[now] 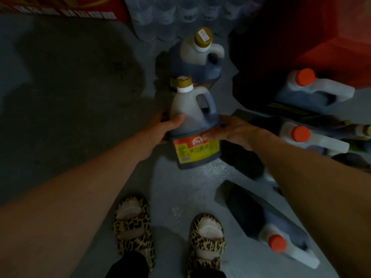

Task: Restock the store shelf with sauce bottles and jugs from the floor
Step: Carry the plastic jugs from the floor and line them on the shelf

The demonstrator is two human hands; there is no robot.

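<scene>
Grey concrete floor fills the dim view, with a red crate at the upper right and a shrink-wrapped pack of water bottles at the top.

Near the middle, a jug of dark sauce is held between both hands. It has a gold cap, a white neck ring, a moulded handle facing right, and a red and yellow label low on its front. It is filled with dark liquid nearly to the shoulder. Whether its base touches the floor cannot be told.

Just behind it stands a second gold-capped jug, also filled with dark sauce.

On the right lie three orange-capped jugs: one against the red crate, one below it, and one on its side near the right foot, all dark inside.

The left hand reaches from the lower left and grips the jug's left side, thumb curled across its front. The right hand reaches from the right, fingers pressed flat and fairly straight against the jug's right side at the top of the label.

Two feet in leopard-print sandals stand at the bottom.
</scene>
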